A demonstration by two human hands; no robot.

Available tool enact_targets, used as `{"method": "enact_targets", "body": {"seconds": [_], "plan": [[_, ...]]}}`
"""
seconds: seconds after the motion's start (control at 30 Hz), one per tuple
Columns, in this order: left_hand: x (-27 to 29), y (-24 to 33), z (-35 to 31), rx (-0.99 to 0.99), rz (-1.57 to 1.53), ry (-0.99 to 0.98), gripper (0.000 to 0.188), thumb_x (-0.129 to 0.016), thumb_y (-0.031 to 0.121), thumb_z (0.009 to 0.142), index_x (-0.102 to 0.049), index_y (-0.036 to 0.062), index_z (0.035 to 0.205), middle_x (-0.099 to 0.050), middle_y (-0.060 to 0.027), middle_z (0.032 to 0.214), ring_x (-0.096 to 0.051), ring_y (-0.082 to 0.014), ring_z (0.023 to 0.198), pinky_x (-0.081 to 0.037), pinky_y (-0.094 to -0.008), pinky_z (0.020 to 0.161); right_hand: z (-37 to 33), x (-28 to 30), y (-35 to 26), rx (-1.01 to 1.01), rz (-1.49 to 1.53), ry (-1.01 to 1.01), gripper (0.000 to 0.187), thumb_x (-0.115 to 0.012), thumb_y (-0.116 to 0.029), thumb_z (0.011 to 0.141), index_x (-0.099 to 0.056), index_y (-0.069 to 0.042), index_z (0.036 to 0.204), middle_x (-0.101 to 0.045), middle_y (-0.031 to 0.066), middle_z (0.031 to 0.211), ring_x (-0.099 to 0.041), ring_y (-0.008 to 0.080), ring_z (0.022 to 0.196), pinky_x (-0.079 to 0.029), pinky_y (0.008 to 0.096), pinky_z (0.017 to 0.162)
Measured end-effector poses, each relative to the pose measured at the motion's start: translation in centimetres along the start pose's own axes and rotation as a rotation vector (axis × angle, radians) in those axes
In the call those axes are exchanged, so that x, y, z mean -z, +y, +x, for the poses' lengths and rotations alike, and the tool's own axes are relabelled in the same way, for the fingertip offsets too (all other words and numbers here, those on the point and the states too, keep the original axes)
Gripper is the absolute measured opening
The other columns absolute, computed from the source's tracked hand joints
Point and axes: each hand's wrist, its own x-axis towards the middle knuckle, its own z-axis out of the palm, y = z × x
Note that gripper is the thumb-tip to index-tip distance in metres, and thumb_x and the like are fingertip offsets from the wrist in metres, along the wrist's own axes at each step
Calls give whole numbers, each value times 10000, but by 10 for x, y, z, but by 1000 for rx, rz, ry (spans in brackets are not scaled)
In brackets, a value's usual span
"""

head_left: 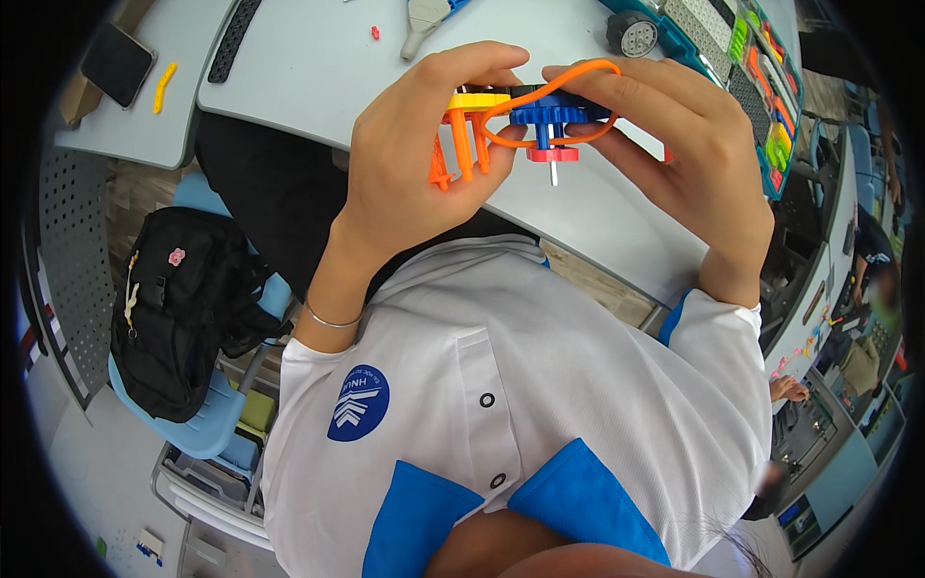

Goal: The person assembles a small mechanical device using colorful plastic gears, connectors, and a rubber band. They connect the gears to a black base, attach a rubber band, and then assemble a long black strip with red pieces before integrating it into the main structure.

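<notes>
Above the near edge of a pale table, both my hands hold a small plastic gear assembly. My left hand (pixel 409 144) is closed round its left end, at a yellow piece (pixel 482 100) with orange posts (pixel 463 149) hanging below. A blue gear (pixel 551 114) sits at the right end. Under it, a metal shaft (pixel 554 175) passes through a small red piece (pixel 552 154). An orange rubber band (pixel 501 137) loops round the gear's side. My right hand (pixel 689 135) pinches the gear end and the band between fingers and thumb; the exact contact is partly hidden.
On the table (pixel 299 72) lie a grey-and-blue tool (pixel 421 24), a small red part (pixel 375 33) and a black strip (pixel 234 39). A teal parts tray (pixel 774 183) and dark round part (pixel 632 34) stand right. Left are a phone (pixel 118 63) and backpack (pixel 178 299) on a chair.
</notes>
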Motion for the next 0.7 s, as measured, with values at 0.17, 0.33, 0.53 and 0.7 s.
{"method": "enact_targets", "body": {"seconds": [0.17,0.33,0.53,0.7], "plan": [[1,-5,2,6,11,-10,603,-752,-82,730,-560,1,1295,-693,-143,1110,-706,-214,1016,-565,-297,897,5,-3,5,-4,24,17,448,-804,6,701,-727,-49,1138,-739,103,1056,-724,249,854,-583,324,747],[0,-9,1,18,-22,37,519,-782,-9,728,-618,51,1217,-687,-93,1123,-720,-226,959,-578,-313,802,7,-4,3,-36,64,1,445,-801,19,702,-726,-44,1136,-734,113,1026,-726,248,842,-584,320,743],[2,-7,-3,149,-20,55,422,-793,43,731,-635,65,1122,-689,-77,1004,-695,-211,839,-554,-290,723,9,-9,7,-81,136,-31,431,-813,-10,720,-719,-24,1140,-735,123,1050,-724,254,883,-583,322,782],[-4,-13,-5,246,-116,45,334,-780,65,767,-623,58,1063,-677,-60,869,-672,-193,718,-524,-264,662,14,-3,12,-47,222,-16,379,-775,-8,792,-696,26,1160,-733,144,1127,-712,273,989,-557,349,887]]}}
